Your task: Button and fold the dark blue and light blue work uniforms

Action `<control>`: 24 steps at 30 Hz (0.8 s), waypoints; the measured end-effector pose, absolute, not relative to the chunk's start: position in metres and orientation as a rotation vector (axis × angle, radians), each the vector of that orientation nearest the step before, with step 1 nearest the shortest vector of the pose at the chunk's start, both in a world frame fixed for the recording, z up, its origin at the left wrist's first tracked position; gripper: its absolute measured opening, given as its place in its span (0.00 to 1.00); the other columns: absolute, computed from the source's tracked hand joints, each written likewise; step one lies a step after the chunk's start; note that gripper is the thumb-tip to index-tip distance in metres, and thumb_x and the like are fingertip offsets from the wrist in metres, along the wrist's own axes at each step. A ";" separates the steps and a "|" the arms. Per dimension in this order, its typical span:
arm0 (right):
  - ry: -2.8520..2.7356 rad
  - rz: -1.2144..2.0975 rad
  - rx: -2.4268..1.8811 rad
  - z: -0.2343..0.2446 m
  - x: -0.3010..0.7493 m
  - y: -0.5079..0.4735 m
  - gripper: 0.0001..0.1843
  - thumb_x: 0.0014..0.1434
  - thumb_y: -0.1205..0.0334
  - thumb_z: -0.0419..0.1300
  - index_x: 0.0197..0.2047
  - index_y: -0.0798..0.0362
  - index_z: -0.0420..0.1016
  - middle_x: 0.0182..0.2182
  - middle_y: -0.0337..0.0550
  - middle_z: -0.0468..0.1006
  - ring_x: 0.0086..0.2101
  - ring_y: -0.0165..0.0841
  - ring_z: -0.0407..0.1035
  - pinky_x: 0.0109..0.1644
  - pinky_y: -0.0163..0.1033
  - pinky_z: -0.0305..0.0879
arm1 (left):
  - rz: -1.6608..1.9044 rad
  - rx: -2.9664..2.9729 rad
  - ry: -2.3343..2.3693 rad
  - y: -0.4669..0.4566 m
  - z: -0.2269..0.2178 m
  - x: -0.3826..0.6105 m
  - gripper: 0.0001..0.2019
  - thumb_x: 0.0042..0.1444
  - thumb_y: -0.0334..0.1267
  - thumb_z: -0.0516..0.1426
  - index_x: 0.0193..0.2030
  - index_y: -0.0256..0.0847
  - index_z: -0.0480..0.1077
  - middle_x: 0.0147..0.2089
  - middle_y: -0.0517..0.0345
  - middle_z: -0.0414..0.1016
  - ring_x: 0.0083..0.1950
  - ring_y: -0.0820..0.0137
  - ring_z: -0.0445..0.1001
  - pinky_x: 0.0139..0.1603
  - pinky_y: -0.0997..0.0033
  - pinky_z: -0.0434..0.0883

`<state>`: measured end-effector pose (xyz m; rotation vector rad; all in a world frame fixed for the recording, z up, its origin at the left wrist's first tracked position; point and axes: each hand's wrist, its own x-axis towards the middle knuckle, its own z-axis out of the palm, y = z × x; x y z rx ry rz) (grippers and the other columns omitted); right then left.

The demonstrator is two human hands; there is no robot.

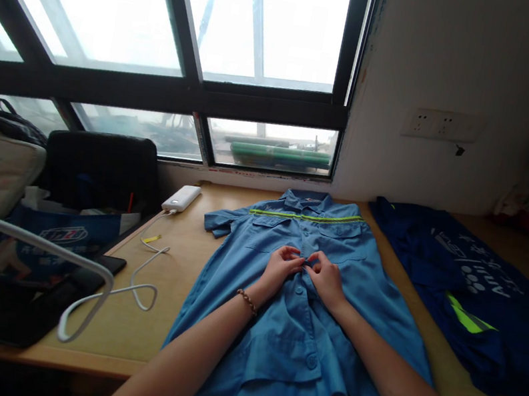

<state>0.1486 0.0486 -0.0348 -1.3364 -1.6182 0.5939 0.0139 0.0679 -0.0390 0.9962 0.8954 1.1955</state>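
A light blue short-sleeved work shirt (251, 277) lies front up on the table, its collar toward the window and its hem hanging over the near edge. A yellow-green stripe crosses its chest above two flap pockets. Along the button placket, my left hand (282, 265) and my right hand (324, 277) meet at mid-shirt, fingertips pinching the cloth between them. The button there, if any, is hidden by my fingers. Just below my hands a button (299, 290) shows on the placket, and a larger one (311, 361) sits near the hem. A beaded bracelet circles my left wrist.
A dark blue garment (440, 268) with white print lies on the wooden table (141, 326) at right. At left are a white power bank (182, 198) with a looping white cable, a dark phone (112, 264) and a blue bag (64, 245). Wall sockets (442, 125) are behind.
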 end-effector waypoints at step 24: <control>-2.033 0.382 -1.555 -0.029 0.155 0.048 0.25 0.52 0.54 0.55 0.54 0.44 0.62 0.21 0.36 0.72 0.24 0.31 0.67 0.26 0.32 0.54 | 1.395 1.075 0.902 0.073 -0.044 0.012 0.26 0.37 0.26 0.62 0.45 0.39 0.58 0.39 0.55 0.68 0.28 0.78 0.70 0.32 0.76 0.67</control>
